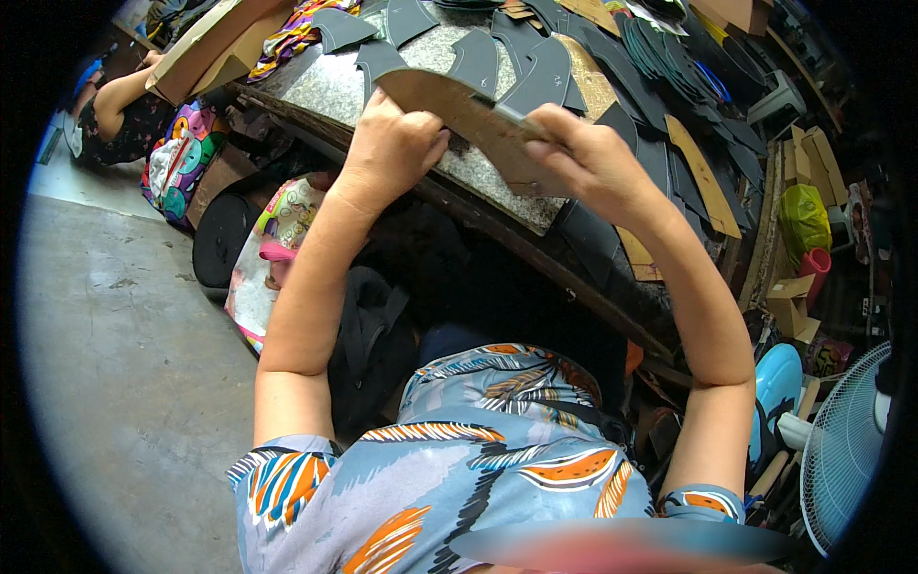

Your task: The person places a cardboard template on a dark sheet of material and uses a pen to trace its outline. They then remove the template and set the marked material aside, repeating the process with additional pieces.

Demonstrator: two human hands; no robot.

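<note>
A brown, curved flat pattern piece (430,93) is held up over the near edge of the worktable (330,88). My left hand (392,148) is closed on its left end, thumb bent in. My right hand (598,158) is closed at its right side, fingers pinched together. A short silvery strip (507,113) runs along the piece beside my right fingers; I cannot make out what it is. Behind, dark grey curved cut pieces (540,77) lie spread on the speckled tabletop, some overlapping.
Brown templates (703,177) and stacked dark pieces (660,57) cover the table's right side. A white fan (846,450) stands at lower right. Bags (277,253) and a black roll (225,239) sit under the table's left. Another person's arm (124,93) is at a cardboard box (215,48).
</note>
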